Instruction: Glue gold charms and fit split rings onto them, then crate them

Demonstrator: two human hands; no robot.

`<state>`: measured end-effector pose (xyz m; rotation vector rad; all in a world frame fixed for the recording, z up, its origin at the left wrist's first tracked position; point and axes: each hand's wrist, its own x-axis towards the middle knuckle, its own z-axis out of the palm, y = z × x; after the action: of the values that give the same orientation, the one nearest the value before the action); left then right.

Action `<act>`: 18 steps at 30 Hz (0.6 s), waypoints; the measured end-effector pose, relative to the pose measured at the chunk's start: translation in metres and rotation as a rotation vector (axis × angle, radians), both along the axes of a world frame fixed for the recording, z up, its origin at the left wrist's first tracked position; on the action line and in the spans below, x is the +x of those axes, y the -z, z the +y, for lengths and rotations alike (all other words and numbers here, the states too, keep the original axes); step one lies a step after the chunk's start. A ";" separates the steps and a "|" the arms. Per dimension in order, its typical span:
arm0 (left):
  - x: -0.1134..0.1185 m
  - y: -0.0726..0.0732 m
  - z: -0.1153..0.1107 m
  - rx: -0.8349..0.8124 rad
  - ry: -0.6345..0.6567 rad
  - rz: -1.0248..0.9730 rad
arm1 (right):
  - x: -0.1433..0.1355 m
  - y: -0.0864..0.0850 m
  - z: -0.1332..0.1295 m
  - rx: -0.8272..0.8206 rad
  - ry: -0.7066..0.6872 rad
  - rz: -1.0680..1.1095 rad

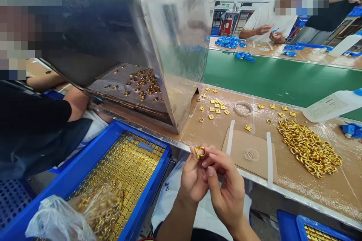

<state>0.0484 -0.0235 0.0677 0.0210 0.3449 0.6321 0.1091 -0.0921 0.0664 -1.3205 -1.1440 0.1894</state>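
Observation:
Near the table's front edge, my left hand (192, 180) pinches a small gold piece with a ring (200, 152) between thumb and fingers. My right hand (226, 180) is beside it, its index finger touching the ring's right side and its other fingers curled. On the brown table to the right lies a large heap of gold rings (309, 148). Small square gold pieces (217, 106) are scattered behind my hands. A cardboard sheet (246, 154) with white tape strips bears a thin clear loop (251, 154).
A metal hood (181, 45) stands at centre-left, with small gold parts (145, 83) inside. Left below is a blue crate (85, 169) holding gold pieces and a plastic bag (59, 220). A white bottle (333, 105) lies right; a green belt (268, 75) runs behind. People sit left and across.

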 end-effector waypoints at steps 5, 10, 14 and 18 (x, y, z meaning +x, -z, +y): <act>0.003 -0.001 0.005 -0.043 -0.020 0.059 | 0.003 -0.001 0.005 -0.008 0.006 -0.056; 0.008 -0.008 0.009 -0.067 -0.048 0.091 | 0.008 -0.004 0.008 -0.033 -0.015 -0.068; 0.009 -0.012 0.009 -0.146 -0.054 0.099 | 0.009 -0.006 0.008 -0.041 -0.024 -0.080; 0.010 -0.008 0.008 -0.063 -0.050 0.085 | 0.009 -0.004 0.008 -0.043 -0.019 -0.087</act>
<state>0.0581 -0.0159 0.0760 -0.0215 0.4490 0.6711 0.1176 -0.0842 0.0707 -1.3677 -1.2321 0.1727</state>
